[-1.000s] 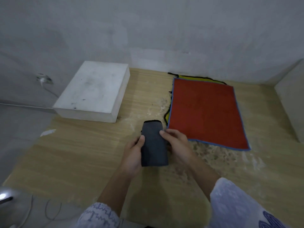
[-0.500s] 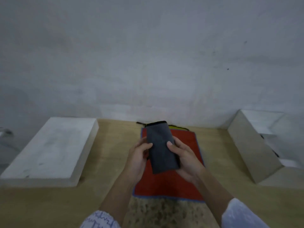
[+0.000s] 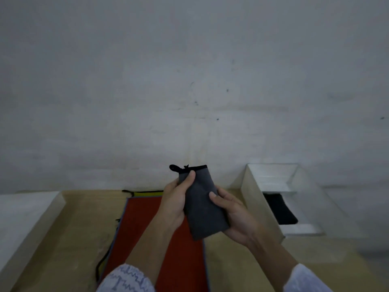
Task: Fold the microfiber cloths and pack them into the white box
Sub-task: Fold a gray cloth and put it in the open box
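Observation:
A folded dark grey cloth [image 3: 203,205] with a black hem is held upright above the table between both hands. My left hand [image 3: 174,201] grips its left edge with the thumb on the front near the top. My right hand [image 3: 233,213] cups its right side from behind, thumb on the front. The open white box [image 3: 255,200] stands at the right, with a folded black cloth [image 3: 280,209] lying inside it. A red cloth [image 3: 145,234] with a blue hem lies flat on the table below my hands, on top of a yellow cloth [image 3: 148,194].
A white box lid [image 3: 23,220] lies top up at the left of the wooden table [image 3: 80,228]. A grey wall rises right behind the table.
Both hands have lifted the grey cloth up from the table and carried it to the right, toward the white box. The view has tilted up and turned right, so the box's inside shows.

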The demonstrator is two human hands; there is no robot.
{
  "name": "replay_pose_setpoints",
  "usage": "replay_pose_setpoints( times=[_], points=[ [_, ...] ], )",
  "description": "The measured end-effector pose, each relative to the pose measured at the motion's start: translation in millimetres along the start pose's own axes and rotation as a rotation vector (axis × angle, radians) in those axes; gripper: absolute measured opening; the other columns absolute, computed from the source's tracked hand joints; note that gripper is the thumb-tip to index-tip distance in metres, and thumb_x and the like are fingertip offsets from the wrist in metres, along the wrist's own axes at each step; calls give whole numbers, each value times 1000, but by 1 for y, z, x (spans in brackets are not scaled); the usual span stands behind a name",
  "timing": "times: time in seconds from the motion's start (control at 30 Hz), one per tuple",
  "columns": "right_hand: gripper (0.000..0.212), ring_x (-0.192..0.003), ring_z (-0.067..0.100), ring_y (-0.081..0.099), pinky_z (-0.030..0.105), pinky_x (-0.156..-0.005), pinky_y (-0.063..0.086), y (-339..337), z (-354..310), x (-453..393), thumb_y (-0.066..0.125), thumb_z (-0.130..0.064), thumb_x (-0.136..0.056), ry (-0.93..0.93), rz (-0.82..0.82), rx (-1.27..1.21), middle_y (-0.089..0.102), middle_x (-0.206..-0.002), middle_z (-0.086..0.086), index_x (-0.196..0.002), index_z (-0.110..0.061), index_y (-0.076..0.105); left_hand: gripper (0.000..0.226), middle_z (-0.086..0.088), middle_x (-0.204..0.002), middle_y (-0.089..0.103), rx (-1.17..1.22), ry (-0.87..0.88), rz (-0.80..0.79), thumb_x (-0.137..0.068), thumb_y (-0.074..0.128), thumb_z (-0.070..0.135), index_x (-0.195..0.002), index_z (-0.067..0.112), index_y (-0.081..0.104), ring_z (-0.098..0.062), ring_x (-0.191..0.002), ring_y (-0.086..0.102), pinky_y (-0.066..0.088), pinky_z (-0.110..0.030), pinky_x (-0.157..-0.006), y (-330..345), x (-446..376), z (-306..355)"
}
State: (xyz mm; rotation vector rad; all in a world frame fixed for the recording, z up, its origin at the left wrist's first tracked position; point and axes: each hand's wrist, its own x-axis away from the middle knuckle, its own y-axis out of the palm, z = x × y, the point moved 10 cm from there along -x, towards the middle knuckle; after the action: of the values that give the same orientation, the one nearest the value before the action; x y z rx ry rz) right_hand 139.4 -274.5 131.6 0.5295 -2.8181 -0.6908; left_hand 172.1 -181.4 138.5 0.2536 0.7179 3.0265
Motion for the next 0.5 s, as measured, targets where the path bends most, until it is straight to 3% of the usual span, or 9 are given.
replay_pose_setpoints(
  times=[0.13, 0.23, 0.4, 0.5],
  points=[
    [46, -109, 29, 62, 32, -80, 55, -52, -37, 19, 62, -13, -80, -2, -2, 100, 64, -120, 14, -125, -11, 54, 20, -14, -87, 73, -24, 29, -13, -82, 64, 20, -94, 4, 68, -27, -77, 70, 56, -33, -62, 64, -16, -19],
    [47, -107, 28, 63, 32, -78, 55, -102, -65, 36, 63, -10, -78, -4, 10, 146, 65, -119, 12, -124, -13, 54, 25, -16, -91, 72, -52, 35, -28, -76, 67, 25, -92, 5, 68, -28, -81, 69, 55, -34, -67, 116, -31, -43],
    [46, -104, 30, 65, 39, -72, 57, -185, -106, 66, 63, -11, -78, -34, 64, 151, 66, -118, 10, -122, -20, 55, 53, -15, -108, 69, 24, -115, -227, -83, 50, 47, -111, 5, 62, -26, -98, 67, 54, -35, -80, 206, -41, -100],
    [47, -107, 30, 63, 44, -81, 56, -225, -116, 79, 63, -11, -77, -31, 65, 142, 64, -120, 12, -124, -18, 54, 56, -13, -108, 69, 56, -216, -315, -91, 36, 48, -120, 5, 56, -21, -93, 69, 57, -29, -69, 244, -42, -136]
  ],
)
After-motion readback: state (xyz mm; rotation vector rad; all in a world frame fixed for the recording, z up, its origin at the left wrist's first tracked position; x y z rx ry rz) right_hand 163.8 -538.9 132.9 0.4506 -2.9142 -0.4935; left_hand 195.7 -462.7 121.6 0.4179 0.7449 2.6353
